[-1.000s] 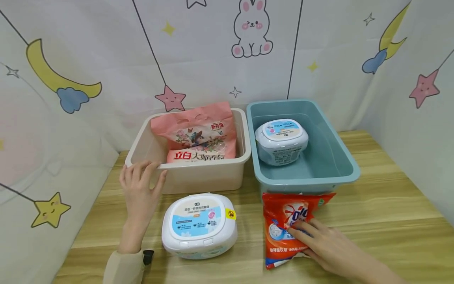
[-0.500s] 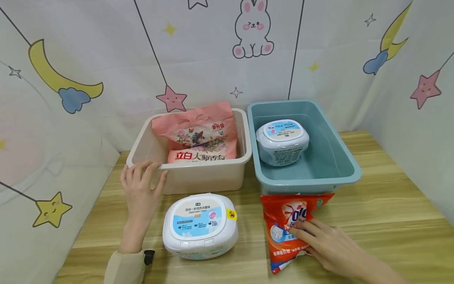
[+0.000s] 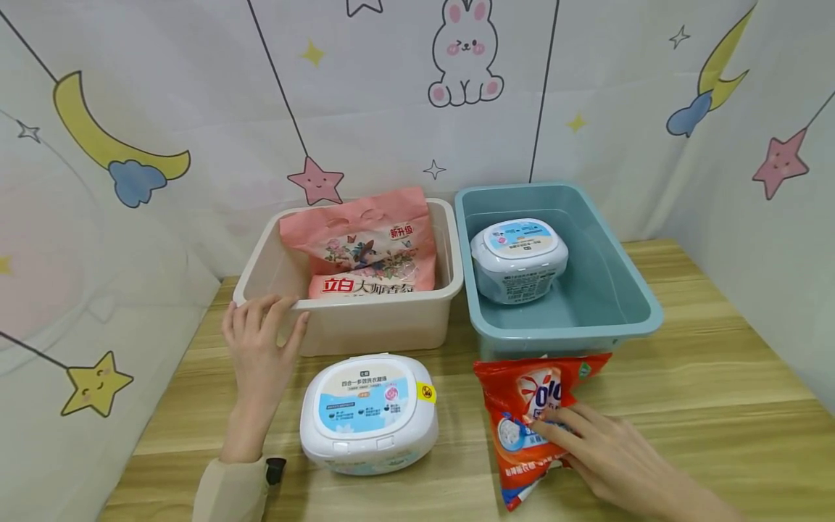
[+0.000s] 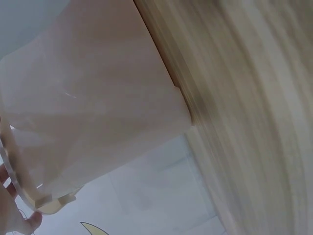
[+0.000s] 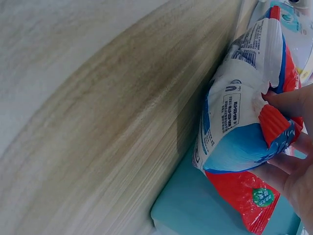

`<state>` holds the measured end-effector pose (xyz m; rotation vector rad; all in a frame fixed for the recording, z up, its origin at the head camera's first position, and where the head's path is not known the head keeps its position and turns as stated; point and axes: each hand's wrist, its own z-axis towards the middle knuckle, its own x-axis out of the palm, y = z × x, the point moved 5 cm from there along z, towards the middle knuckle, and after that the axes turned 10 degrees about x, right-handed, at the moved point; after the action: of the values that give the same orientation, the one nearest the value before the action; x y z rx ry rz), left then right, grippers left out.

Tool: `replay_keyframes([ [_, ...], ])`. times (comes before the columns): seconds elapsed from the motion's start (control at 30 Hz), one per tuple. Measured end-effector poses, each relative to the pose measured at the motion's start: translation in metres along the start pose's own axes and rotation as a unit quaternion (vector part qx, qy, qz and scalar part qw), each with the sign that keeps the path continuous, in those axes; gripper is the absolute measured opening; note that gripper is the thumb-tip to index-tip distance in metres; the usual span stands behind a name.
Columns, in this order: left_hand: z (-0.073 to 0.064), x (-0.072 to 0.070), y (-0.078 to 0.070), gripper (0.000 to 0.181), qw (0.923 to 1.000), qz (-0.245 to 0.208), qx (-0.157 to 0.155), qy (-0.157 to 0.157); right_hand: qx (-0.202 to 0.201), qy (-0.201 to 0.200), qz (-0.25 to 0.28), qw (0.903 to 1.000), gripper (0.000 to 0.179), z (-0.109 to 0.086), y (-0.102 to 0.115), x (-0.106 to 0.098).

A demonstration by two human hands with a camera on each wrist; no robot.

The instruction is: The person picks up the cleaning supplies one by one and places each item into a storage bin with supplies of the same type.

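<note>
My right hand (image 3: 603,453) grips a red bag of laundry powder (image 3: 515,406) in front of the blue-green bin (image 3: 561,335). Thumb and fingers pinch the bag's side in the right wrist view, where its white and blue back (image 5: 239,107) shows. The bag stands tilted, its upper edge close to the bin's front wall. At the left, my left hand (image 3: 261,348) holds the front left rim of a beige bin (image 3: 378,326), fingers bent over the edge. Inside that bin leans a pink detergent bag (image 3: 372,246). A white lidded detergent tub (image 3: 368,413) stands between my hands.
A second white tub (image 3: 518,261) sits in the left part of the blue-green bin. Both bins stand side by side on the wood-grain table (image 3: 704,377), against a white cloth backdrop (image 3: 378,109) with printed stars and moons.
The red bag has tilted a little, its lower corner swinging toward me and to the right, its top left corner shifting left. The left hand stays on the beige bin's rim.
</note>
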<state>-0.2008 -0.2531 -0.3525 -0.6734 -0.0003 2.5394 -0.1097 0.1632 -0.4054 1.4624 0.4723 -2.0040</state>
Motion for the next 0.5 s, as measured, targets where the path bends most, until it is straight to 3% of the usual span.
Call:
replay_keyframes([
  [0.5, 0.0006, -0.0002, 0.0002, 0.026, 1.0, -0.004, -0.005, 0.002, -0.006, -0.023, 0.009, 0.9997, 0.036, 0.0009, 0.0063, -0.0078],
])
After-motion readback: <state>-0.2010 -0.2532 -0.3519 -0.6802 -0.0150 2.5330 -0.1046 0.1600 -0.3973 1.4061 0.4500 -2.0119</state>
